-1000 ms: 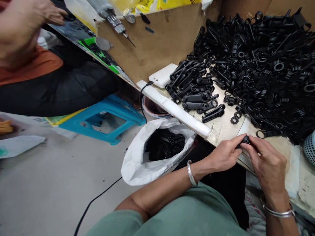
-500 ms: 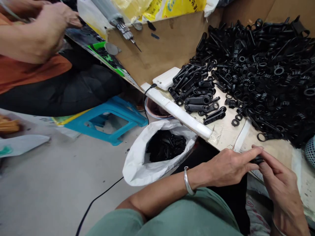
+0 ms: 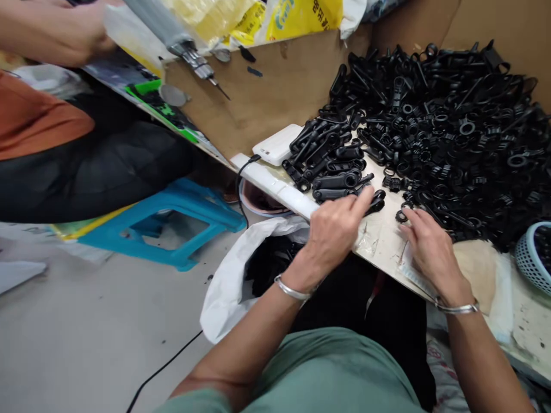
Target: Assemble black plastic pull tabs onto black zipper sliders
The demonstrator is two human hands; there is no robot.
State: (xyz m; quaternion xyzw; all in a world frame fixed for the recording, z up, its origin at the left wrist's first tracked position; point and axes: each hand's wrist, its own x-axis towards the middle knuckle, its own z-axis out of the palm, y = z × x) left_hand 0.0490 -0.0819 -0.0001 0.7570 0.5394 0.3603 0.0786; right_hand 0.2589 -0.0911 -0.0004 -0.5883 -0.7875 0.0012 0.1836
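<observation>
From here, the left forearm covers some of the white sack. Behind the sack, a bucket sits half hidden; well right of the sack, a basket gets cut off.

Two silver bracelets show at the near side. The heaped black parts on the right overlap too closely to count. There is one white sack, one round tub, one blue stool on the left, one blue basket at right, one white device and, farther off, one power driver.
</observation>
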